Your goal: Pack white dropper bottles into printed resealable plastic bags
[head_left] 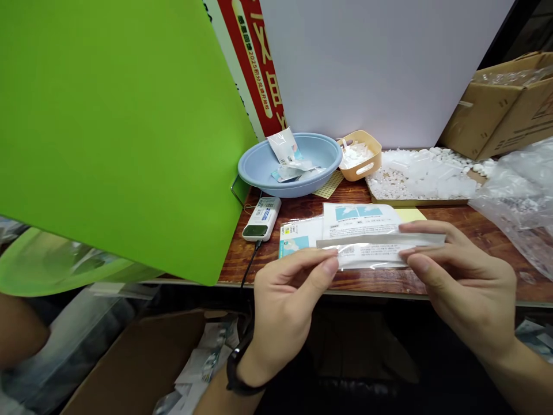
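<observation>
Both hands hold a flat plastic packet (371,255) with small print on it, near the front edge of the table. My left hand (294,288) pinches its left end between thumb and forefinger. At the right end my right hand (466,282) grips it with the thumb below and fingers behind. A greyish strip (380,239) runs along the packet's upper edge; whether it is a folded flap I cannot tell. Behind it lies a white printed packet (360,222) with blue pictures, and to the left another printed packet (298,236) lies partly covered.
A blue basin (254,176) holds several packets. Beside it stand an orange basket (360,172) of white pieces and a tray (415,202) of white granules. A white device (262,219) with a cable lies left. A green panel (129,127) blocks that side; cardboard box (484,115) back right.
</observation>
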Available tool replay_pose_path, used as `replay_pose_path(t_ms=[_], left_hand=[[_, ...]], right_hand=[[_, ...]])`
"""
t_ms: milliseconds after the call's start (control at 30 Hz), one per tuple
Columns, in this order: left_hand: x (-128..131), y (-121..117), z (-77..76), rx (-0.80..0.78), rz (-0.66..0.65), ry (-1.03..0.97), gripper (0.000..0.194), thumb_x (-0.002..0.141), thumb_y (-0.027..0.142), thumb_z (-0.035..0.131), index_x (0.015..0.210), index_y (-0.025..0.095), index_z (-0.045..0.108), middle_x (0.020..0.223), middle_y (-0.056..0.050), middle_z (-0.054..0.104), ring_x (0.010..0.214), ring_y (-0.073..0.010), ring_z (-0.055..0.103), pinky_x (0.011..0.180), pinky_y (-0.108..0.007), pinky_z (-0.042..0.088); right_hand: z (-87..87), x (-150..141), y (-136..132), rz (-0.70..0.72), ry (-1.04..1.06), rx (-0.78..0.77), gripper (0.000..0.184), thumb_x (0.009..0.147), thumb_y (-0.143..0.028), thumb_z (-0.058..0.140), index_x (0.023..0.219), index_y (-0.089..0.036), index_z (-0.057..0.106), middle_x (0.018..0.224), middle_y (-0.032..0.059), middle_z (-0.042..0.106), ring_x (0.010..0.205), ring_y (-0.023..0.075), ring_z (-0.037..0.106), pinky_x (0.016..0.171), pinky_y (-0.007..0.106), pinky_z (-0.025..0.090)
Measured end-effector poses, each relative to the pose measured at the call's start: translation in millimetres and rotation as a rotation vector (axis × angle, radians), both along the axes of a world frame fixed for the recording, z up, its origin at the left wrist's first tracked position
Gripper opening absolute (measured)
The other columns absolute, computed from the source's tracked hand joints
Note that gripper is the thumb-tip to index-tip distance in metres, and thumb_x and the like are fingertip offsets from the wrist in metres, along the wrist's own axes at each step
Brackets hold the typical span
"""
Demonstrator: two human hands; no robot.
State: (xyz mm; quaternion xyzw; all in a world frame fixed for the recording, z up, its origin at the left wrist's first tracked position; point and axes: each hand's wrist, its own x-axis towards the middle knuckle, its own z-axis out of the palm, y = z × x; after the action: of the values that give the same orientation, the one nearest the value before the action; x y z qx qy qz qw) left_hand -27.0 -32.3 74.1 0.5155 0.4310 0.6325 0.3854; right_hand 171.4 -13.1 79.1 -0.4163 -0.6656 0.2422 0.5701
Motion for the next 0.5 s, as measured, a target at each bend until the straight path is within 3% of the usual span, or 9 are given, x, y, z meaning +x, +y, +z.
replay_pose_path(t_ms=[100, 233, 300, 400, 500], left_hand=[[-2.4, 3.3, -4.2, 0.004, -0.019, -0.035, 0.015, 0.081, 0.022, 0.072, 0.088, 0.034, 0.078, 0.088, 0.005, 0.077, 0.083, -0.0107, 0.069, 0.079, -0.017, 0.054], [-6.9, 7.1, -7.9, 0.026, 0.002, -0.006, 0.016, 0.083, 0.021, 0.071, 0.088, 0.034, 0.078, 0.088, 0.006, 0.077, 0.084, -0.0106, 0.069, 0.080, -0.018, 0.054], [-8.3, 8.2, -9.5, 0.092, 0.048, 0.048, 0.020, 0.082, 0.017, 0.071, 0.087, 0.035, 0.077, 0.088, 0.007, 0.077, 0.084, -0.0100, 0.069, 0.080, -0.018, 0.054], [-7.3, 9.6, -13.6, 0.207, 0.108, 0.105, 0.027, 0.079, 0.010, 0.072, 0.088, 0.036, 0.077, 0.087, 0.008, 0.076, 0.083, -0.0085, 0.069, 0.080, -0.016, 0.054], [-2.0, 11.7, -17.0, 0.199, 0.124, -0.014, 0.025, 0.077, 0.011, 0.074, 0.088, 0.033, 0.077, 0.086, 0.007, 0.077, 0.081, -0.0083, 0.070, 0.079, -0.016, 0.055]], right_hand=[[-0.8, -3.9, 1.3, -0.020, 0.016, -0.015, 0.011, 0.083, -0.022, 0.070, 0.079, -0.031, 0.075, 0.094, 0.0030, 0.072, 0.120, 0.0282, 0.057, 0.088, 0.038, 0.050], [-1.7, -4.1, 5.4, -0.015, -0.004, -0.098, 0.009, 0.083, -0.024, 0.071, 0.080, -0.031, 0.076, 0.112, 0.0002, 0.071, 0.123, 0.0258, 0.056, 0.091, 0.035, 0.051], [-2.4, -1.9, 7.5, 0.011, -0.034, -0.156, 0.007, 0.082, -0.027, 0.072, 0.080, -0.031, 0.077, 0.110, -0.0005, 0.072, 0.117, 0.0243, 0.061, 0.089, 0.032, 0.053], [-4.3, 0.5, 9.7, 0.048, -0.048, -0.195, 0.007, 0.082, -0.029, 0.072, 0.078, -0.029, 0.076, 0.088, -0.0007, 0.075, 0.091, 0.0207, 0.070, 0.077, 0.030, 0.057], [-7.5, -2.6, 10.1, -0.019, -0.023, -0.147, 0.005, 0.080, -0.027, 0.074, 0.075, -0.027, 0.075, 0.081, -0.0014, 0.074, 0.079, 0.0178, 0.069, 0.071, 0.027, 0.057]])
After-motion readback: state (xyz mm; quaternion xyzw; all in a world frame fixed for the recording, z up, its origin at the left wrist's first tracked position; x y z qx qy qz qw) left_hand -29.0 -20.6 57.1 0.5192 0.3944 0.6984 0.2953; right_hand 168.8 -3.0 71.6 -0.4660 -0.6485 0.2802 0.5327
